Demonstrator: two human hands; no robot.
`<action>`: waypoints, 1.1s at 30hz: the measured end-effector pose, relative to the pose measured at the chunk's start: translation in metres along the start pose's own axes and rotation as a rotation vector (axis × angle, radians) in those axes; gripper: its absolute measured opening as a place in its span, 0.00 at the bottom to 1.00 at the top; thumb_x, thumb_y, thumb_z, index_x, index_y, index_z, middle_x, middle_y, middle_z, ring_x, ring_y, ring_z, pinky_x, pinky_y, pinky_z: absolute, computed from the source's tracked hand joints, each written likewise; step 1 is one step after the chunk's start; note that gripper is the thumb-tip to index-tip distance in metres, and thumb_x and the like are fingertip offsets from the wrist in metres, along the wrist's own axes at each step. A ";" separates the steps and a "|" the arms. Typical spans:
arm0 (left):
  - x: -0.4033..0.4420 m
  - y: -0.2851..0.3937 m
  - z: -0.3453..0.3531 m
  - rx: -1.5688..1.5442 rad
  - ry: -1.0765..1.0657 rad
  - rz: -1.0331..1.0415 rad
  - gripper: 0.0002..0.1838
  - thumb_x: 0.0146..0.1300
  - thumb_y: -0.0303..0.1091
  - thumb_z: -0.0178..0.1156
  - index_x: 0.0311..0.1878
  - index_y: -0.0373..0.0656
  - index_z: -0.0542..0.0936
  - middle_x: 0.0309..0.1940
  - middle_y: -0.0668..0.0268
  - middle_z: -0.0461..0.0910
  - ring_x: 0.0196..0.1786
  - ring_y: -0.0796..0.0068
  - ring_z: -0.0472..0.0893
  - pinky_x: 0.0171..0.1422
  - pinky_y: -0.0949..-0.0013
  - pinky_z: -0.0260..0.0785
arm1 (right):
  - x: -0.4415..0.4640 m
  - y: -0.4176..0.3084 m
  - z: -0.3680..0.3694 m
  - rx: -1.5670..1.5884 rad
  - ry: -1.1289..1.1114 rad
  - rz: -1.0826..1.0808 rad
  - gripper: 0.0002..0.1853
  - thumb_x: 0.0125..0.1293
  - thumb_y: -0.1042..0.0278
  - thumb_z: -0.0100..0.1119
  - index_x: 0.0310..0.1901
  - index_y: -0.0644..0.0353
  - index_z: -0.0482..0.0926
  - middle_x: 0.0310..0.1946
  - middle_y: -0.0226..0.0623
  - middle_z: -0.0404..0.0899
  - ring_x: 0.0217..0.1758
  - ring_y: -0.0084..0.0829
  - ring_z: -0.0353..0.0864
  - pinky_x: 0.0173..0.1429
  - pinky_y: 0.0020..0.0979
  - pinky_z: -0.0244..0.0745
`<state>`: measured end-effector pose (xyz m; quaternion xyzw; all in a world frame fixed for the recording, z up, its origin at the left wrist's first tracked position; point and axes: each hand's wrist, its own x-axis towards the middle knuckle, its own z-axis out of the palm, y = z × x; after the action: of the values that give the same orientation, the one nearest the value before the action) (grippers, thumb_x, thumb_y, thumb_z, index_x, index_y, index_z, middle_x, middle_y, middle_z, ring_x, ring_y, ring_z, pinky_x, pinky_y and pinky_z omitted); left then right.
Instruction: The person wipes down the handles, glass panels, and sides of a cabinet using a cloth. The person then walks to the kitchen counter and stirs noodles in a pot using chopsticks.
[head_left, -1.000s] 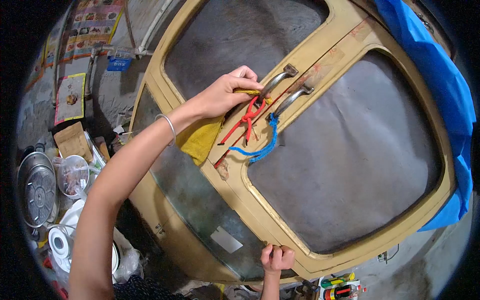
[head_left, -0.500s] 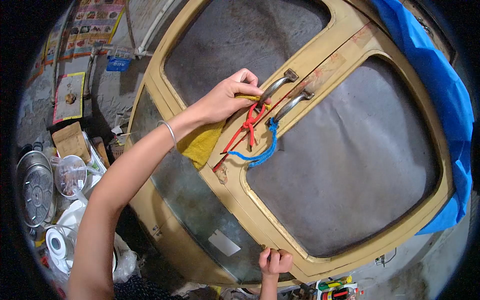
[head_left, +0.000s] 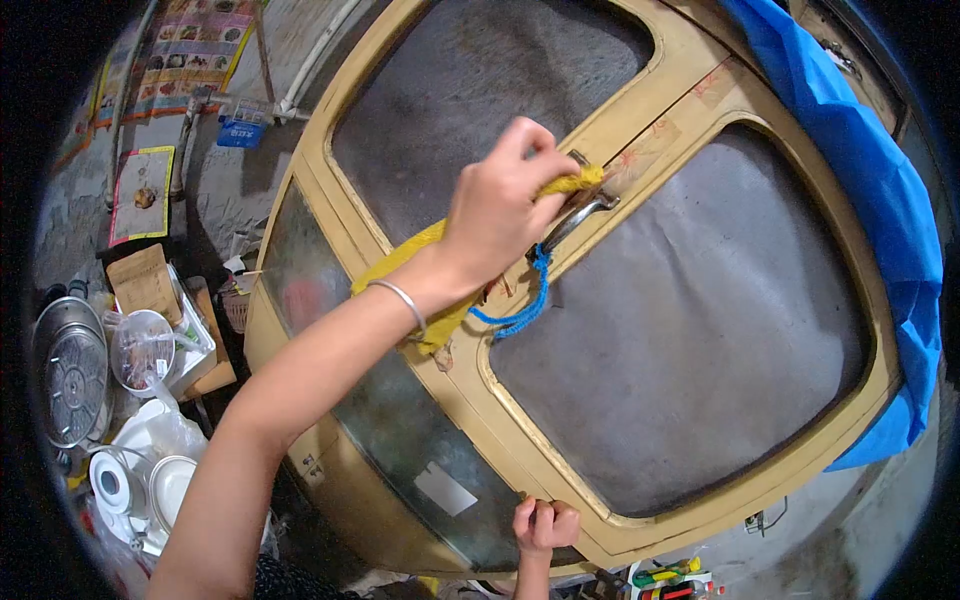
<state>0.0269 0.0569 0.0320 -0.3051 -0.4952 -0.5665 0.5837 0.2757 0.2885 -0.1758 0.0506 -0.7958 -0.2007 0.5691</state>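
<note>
My left hand (head_left: 505, 205), wearing a bangle, pinches a yellow cloth (head_left: 435, 330) against the upper metal handle of a cream cabinet (head_left: 560, 455). The cloth hangs down behind my wrist. That handle is mostly covered by my fingers and the cloth. Beside it, a second curved metal handle (head_left: 580, 222) has a blue cord (head_left: 543, 290) tied at its lower end. The red cord is largely hidden behind my hand. My right hand (head_left: 547, 525) is closed in a fist at the cabinet's lower edge; what its curled fingers hold cannot be made out.
Grey panels (head_left: 690, 340) fill the cabinet doors. A blue sheet (head_left: 850, 170) drapes over its right side. To the left stand metal steamer trays (head_left: 75, 385), a clear plastic tub (head_left: 143, 350) and white lidded containers (head_left: 117, 483). Bottles (head_left: 680, 590) sit at the bottom edge.
My left hand has moved up and right along the upper handle with the yellow cloth, now covering the red cord. My right hand stays in about the same place.
</note>
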 end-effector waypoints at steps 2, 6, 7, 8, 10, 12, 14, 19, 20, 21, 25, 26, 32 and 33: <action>-0.009 -0.006 0.007 0.171 -0.126 0.110 0.11 0.49 0.23 0.63 0.38 0.43 0.81 0.34 0.62 0.72 0.33 0.64 0.79 0.34 0.65 0.73 | -0.001 0.000 0.001 0.014 0.006 -0.001 0.09 0.52 0.66 0.61 0.20 0.56 0.72 0.21 0.35 0.65 0.21 0.35 0.65 0.22 0.33 0.56; -0.026 -0.007 -0.008 0.272 -0.203 0.092 0.10 0.52 0.25 0.63 0.40 0.43 0.81 0.33 0.63 0.71 0.32 0.64 0.79 0.31 0.64 0.73 | 0.000 0.000 0.001 0.022 0.020 -0.003 0.09 0.52 0.66 0.61 0.20 0.56 0.72 0.21 0.35 0.66 0.21 0.36 0.65 0.21 0.34 0.56; -0.029 -0.007 -0.010 0.292 -0.225 0.112 0.11 0.52 0.25 0.62 0.41 0.43 0.81 0.33 0.63 0.71 0.32 0.65 0.79 0.31 0.64 0.73 | 0.000 0.000 0.001 0.023 0.020 -0.003 0.09 0.52 0.66 0.61 0.20 0.56 0.72 0.21 0.35 0.66 0.21 0.36 0.65 0.21 0.34 0.56; -0.030 -0.006 -0.013 0.315 -0.245 0.132 0.12 0.53 0.25 0.62 0.42 0.42 0.80 0.32 0.63 0.70 0.32 0.65 0.79 0.30 0.64 0.73 | 0.001 -0.001 0.001 0.023 0.017 0.005 0.09 0.53 0.66 0.61 0.20 0.56 0.72 0.21 0.35 0.66 0.21 0.36 0.65 0.22 0.34 0.56; -0.035 -0.005 -0.018 0.330 -0.264 0.135 0.13 0.54 0.25 0.61 0.44 0.42 0.79 0.31 0.63 0.70 0.32 0.65 0.78 0.29 0.63 0.72 | 0.000 -0.002 0.000 0.032 0.008 0.009 0.09 0.53 0.65 0.61 0.20 0.56 0.72 0.21 0.35 0.66 0.21 0.36 0.65 0.22 0.34 0.56; -0.043 -0.004 -0.025 0.338 -0.362 0.121 0.14 0.54 0.25 0.61 0.45 0.42 0.79 0.30 0.63 0.69 0.32 0.65 0.78 0.30 0.63 0.72 | 0.000 -0.002 0.001 0.010 0.021 0.011 0.10 0.53 0.65 0.61 0.20 0.56 0.72 0.21 0.36 0.66 0.21 0.36 0.65 0.22 0.34 0.56; -0.048 -0.004 -0.028 0.338 -0.359 0.108 0.13 0.54 0.24 0.60 0.45 0.42 0.79 0.31 0.62 0.70 0.32 0.63 0.78 0.31 0.62 0.72 | -0.001 -0.001 0.002 0.013 0.017 0.006 0.10 0.53 0.65 0.61 0.20 0.56 0.72 0.21 0.35 0.66 0.22 0.36 0.66 0.23 0.34 0.56; -0.034 0.001 -0.019 0.038 -0.147 0.005 0.11 0.56 0.22 0.59 0.43 0.40 0.81 0.31 0.60 0.73 0.30 0.61 0.78 0.32 0.64 0.72 | 0.000 0.001 0.002 0.020 0.012 -0.024 0.10 0.54 0.65 0.60 0.20 0.55 0.72 0.22 0.35 0.67 0.22 0.36 0.66 0.23 0.34 0.56; -0.024 0.002 -0.012 0.000 -0.032 0.014 0.12 0.55 0.22 0.60 0.44 0.41 0.81 0.31 0.60 0.72 0.29 0.62 0.78 0.32 0.64 0.72 | -0.001 0.001 0.002 0.020 0.016 -0.029 0.09 0.54 0.65 0.60 0.20 0.55 0.72 0.22 0.35 0.67 0.22 0.36 0.66 0.23 0.34 0.56; -0.014 0.001 -0.002 0.005 0.012 0.034 0.11 0.54 0.23 0.61 0.42 0.42 0.81 0.30 0.61 0.72 0.29 0.62 0.78 0.33 0.63 0.72 | -0.002 0.002 0.002 0.022 0.017 -0.035 0.09 0.54 0.65 0.60 0.20 0.55 0.72 0.22 0.35 0.67 0.22 0.36 0.66 0.24 0.34 0.56; -0.014 0.000 0.005 0.156 -0.171 0.065 0.11 0.53 0.24 0.61 0.40 0.43 0.81 0.31 0.62 0.73 0.31 0.59 0.79 0.32 0.60 0.71 | -0.003 0.003 0.002 0.006 0.015 -0.037 0.09 0.54 0.65 0.60 0.21 0.55 0.72 0.22 0.34 0.67 0.22 0.36 0.65 0.24 0.34 0.56; -0.019 -0.002 0.000 0.154 -0.175 0.064 0.11 0.53 0.24 0.61 0.40 0.43 0.81 0.31 0.62 0.73 0.31 0.59 0.79 0.32 0.60 0.71 | -0.003 0.002 0.002 0.000 0.013 -0.033 0.09 0.53 0.65 0.60 0.21 0.55 0.72 0.22 0.35 0.67 0.22 0.36 0.65 0.24 0.34 0.56; -0.057 -0.010 -0.039 0.110 -0.391 -0.025 0.13 0.52 0.24 0.62 0.43 0.45 0.82 0.31 0.61 0.72 0.30 0.59 0.78 0.33 0.62 0.72 | 0.000 -0.002 0.001 0.020 0.017 -0.003 0.10 0.52 0.66 0.61 0.19 0.55 0.71 0.23 0.36 0.68 0.22 0.36 0.65 0.23 0.35 0.56; -0.055 -0.009 -0.039 0.075 -0.342 -0.040 0.13 0.52 0.24 0.62 0.43 0.45 0.82 0.31 0.61 0.72 0.30 0.59 0.78 0.34 0.62 0.72 | 0.001 -0.003 0.000 0.003 0.010 -0.007 0.10 0.52 0.66 0.61 0.19 0.55 0.71 0.23 0.36 0.68 0.22 0.36 0.66 0.23 0.35 0.57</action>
<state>0.0345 0.0392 -0.0330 -0.3652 -0.6142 -0.4990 0.4903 0.2744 0.2854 -0.1759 0.0554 -0.7930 -0.2012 0.5723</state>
